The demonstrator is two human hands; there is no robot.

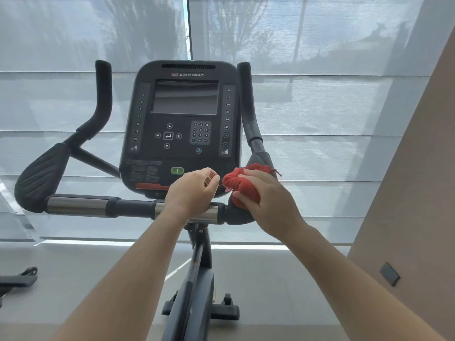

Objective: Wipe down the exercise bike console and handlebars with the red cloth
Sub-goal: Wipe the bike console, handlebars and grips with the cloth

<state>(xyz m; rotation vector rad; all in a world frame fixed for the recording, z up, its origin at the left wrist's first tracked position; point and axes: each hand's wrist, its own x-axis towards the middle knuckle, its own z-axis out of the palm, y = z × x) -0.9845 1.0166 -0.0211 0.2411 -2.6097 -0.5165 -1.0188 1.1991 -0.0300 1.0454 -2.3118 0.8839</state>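
Exercise bike (197, 271) on grey floor (275, 291)

One view: wide-angle cam on the person's head. Faces forward and slightly down, square-on to the black rounded-rectangle plastic console (182, 124), close, within the arms' reach. Bare left forearm (138, 267) and right forearm (344, 267) enter from the bottom edge. Chrome-and-black handlebar crossbar (98, 205) spans lower centre. Pale grey sheer blinds (320, 107) fill the background.

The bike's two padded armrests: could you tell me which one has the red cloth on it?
The right armrest, beside the console: the right hand holds the red cloth bunched on it. The left armrest is bare.
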